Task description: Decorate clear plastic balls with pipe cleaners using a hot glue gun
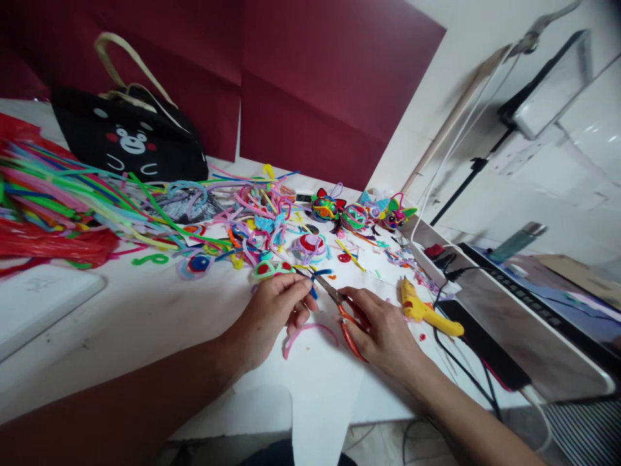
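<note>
My left hand (272,310) is closed, pinching a short dark blue pipe cleaner (322,272) in its fingertips. My right hand (383,327) grips orange-handled scissors (348,323), their blades pointing at the blue piece. Whether the blades touch it I cannot tell. Just beyond my left fingers lies a green and red pipe cleaner coil (272,267). A curved pink pipe cleaner (310,326) rests on the white tabletop below my hands. Further back sits a lilac and red coiled piece (311,244), with a blue-centred coil (198,263) to the left.
Bundled pipe cleaners (63,194) fill a red bag at left, before a black bag (130,139). Decorated balls (326,206) stand at the back. A yellow glue gun (429,315), a phone (490,346) and cables lie right, beside a raised metal-coloured edge (548,346).
</note>
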`<state>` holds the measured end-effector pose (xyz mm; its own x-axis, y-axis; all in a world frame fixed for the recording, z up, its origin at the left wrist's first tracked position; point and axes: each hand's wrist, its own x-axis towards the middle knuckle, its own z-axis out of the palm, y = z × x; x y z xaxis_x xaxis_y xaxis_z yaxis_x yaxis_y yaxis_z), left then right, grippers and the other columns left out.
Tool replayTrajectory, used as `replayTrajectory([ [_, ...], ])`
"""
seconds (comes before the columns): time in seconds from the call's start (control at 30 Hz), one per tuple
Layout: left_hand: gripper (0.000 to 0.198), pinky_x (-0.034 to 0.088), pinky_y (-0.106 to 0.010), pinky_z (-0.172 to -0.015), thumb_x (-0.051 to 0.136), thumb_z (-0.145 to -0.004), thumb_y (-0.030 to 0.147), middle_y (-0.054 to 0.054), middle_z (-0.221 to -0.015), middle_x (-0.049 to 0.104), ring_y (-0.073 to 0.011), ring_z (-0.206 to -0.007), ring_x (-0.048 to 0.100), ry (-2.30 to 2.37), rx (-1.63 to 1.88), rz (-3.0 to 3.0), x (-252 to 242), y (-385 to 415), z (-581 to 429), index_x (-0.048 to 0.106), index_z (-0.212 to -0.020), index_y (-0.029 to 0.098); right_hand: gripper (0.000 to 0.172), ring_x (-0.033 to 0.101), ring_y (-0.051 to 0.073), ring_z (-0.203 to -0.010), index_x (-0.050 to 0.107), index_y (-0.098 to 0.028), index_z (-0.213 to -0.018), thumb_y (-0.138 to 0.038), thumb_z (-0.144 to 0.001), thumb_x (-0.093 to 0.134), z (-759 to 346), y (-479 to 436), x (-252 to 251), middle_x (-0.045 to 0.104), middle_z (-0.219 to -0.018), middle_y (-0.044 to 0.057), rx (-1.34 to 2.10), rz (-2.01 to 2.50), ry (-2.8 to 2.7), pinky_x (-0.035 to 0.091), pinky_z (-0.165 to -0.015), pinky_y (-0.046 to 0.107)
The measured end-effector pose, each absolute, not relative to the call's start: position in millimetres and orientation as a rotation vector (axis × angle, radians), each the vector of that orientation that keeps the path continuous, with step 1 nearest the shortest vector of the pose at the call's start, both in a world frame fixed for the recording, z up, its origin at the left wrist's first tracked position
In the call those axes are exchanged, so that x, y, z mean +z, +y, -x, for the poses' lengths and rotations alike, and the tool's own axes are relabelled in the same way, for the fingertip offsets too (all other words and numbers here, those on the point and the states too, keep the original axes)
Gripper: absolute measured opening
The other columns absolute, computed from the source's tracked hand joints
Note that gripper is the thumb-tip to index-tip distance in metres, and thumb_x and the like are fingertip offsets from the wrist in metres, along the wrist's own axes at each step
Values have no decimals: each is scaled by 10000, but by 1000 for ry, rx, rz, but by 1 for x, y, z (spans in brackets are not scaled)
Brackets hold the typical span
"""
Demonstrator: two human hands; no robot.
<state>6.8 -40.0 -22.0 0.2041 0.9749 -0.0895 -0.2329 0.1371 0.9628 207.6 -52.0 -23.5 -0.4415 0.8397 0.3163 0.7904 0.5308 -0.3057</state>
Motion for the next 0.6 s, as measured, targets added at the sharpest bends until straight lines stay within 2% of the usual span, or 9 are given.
replayTrajectory([
  [0.33, 260, 220, -140, -313, 551, -808, 312, 16, -548, 547, -27, -355, 378, 946, 1085, -969, -26, -40, -7, 551, -619, 133, 337, 677, 216, -693, 550, -102, -1165, -260, -877, 472, -203, -53, -31, 691, -896, 93, -327, 1303, -2441, 444, -540, 289],
  [0.47, 260, 220, -134, -307, 557, -803, 320, 24, -518, 526, -33, -356, 383, 935, 1068, -965, -26, -41, -8, 554, -620, 135, 367, 681, 210, -732, 531, -111, -1207, -265, -881, 463, -201, -53, -31, 694, -952, 106, -346, 1328, -2447, 465, -570, 280],
  [0.6, 262, 219, -135, -301, 567, -796, 321, 25, -500, 512, -37, -355, 384, 944, 1066, -960, -25, -40, -8, 555, -611, 134, 329, 675, 209, -736, 546, -129, -1167, -263, -882, 453, -200, -53, -32, 694, -954, 107, -297, 1349, -2444, 472, -581, 281],
])
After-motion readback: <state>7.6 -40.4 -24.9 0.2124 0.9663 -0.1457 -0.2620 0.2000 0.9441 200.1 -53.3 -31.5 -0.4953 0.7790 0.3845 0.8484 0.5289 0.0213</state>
